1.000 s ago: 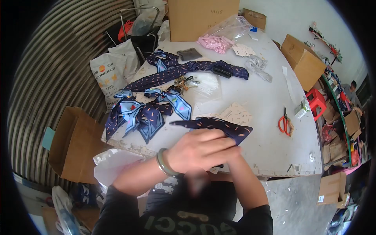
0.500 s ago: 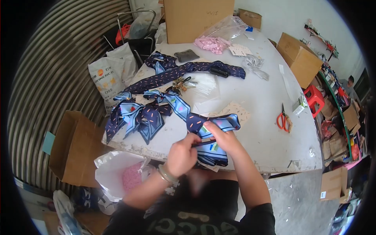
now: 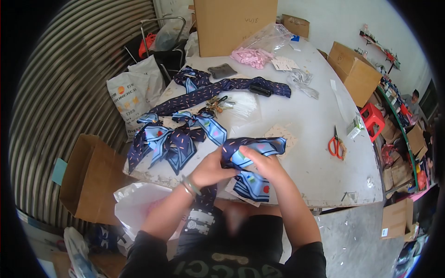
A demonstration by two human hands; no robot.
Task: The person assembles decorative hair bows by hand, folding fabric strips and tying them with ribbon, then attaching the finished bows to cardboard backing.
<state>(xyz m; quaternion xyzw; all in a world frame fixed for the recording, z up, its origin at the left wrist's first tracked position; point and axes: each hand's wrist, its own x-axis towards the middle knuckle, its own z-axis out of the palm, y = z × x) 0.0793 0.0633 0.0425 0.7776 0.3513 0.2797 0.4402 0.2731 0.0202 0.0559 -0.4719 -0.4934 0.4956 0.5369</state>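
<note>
Between our two hands, above the table's [image 3: 320, 183] near edge, we have a navy-and-blue patterned cloth [image 3: 274, 145], bunched and gripped from both sides. Our right hand [image 3: 264, 163] grasps it with the thumb laid on top, seemingly to pin the layers so they do not slide. Our left hand [image 3: 213, 168] curls against its left part, apparently to steady it; how tightly those fingers press we cannot tell, as they are partly hidden. Just below the grip a blue flap [image 3: 252, 184] hangs loose toward us. Under our left hand a dark length [image 3: 206, 198] drops past the edge; whether it belongs to the same piece, we cannot tell. Left of the grip, near, lie tied bows [image 3: 169, 141], probably there to be out of our fingers' way. Beyond the grip, metal clips [image 3: 217, 105] sit heaped, perhaps so that either hand can reach them. Right of it, well apart, orange scissors [image 3: 337, 146] point away from us, which leaves their handles facing our side.
</note>
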